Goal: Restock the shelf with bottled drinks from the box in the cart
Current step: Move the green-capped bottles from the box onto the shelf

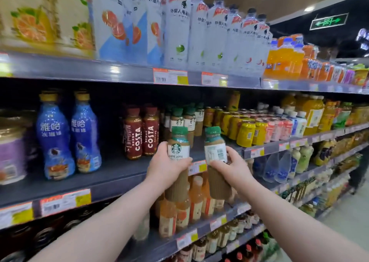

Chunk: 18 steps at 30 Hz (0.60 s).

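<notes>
My left hand (166, 167) grips a green-capped Starbucks latte bottle (178, 142), its logo facing me. My right hand (231, 167) grips a second latte bottle (215, 145), barcode side toward me. Both bottles are upright, held side by side just in front of the edge of the grey middle shelf (119, 174). Behind them on that shelf stands a row of the same Starbucks bottles (186, 120). The box and the cart are out of view.
Two red Costa bottles (141, 132) stand left of the gap, two blue coffee bottles (67, 134) further left. Yellow and pink bottles (257, 130) fill the shelf to the right. Large white bottles (199, 32) line the shelf above; tea bottles (191, 200) sit below.
</notes>
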Tool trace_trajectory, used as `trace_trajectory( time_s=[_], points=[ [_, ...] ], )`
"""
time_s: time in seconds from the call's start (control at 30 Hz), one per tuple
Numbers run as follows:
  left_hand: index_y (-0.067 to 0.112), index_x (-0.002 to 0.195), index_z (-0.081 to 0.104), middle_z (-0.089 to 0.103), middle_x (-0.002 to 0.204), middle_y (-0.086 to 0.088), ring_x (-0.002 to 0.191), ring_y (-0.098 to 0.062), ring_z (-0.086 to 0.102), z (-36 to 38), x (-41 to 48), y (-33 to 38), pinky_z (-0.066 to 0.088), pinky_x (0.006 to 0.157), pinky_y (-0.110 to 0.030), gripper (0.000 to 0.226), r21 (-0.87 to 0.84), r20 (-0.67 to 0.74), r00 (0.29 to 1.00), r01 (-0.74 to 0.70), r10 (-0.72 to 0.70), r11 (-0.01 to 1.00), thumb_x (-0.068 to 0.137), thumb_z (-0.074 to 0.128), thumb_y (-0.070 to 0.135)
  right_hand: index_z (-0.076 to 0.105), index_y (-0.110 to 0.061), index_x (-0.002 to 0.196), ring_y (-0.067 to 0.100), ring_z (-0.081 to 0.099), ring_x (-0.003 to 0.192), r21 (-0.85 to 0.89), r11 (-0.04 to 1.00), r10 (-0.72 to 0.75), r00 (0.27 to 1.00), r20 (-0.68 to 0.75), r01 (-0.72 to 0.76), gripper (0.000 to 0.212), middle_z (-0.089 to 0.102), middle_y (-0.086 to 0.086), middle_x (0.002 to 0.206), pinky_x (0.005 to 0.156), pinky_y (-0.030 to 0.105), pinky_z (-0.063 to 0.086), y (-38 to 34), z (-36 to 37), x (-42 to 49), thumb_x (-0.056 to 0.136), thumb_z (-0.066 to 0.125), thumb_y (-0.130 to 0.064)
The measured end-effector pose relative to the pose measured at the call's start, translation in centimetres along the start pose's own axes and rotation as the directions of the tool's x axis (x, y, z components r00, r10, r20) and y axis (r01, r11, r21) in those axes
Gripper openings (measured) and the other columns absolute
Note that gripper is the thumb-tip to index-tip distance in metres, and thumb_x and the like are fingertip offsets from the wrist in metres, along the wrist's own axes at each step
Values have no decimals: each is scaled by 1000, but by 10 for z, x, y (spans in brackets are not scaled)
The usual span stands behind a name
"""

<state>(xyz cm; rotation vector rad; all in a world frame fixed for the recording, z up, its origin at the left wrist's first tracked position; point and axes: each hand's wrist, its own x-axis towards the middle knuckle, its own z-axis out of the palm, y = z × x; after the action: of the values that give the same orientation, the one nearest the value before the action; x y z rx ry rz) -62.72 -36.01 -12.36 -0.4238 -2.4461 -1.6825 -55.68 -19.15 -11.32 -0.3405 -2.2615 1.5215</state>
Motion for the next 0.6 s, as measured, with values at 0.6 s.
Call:
trace_trajectory(
  time_s=[0.6],
  points=[
    [22, 121, 46, 61, 101, 8, 95, -15, 59, 66, 121, 1, 49, 86, -32, 63, 105, -436, 900, 55, -4, 993, 69, 80, 30, 42, -28, 132, -3, 53, 87, 206, 961, -246, 917, 314, 187, 54, 55, -19, 97, 70, 15, 44, 29, 20, 200, 85, 67, -21]
  ],
)
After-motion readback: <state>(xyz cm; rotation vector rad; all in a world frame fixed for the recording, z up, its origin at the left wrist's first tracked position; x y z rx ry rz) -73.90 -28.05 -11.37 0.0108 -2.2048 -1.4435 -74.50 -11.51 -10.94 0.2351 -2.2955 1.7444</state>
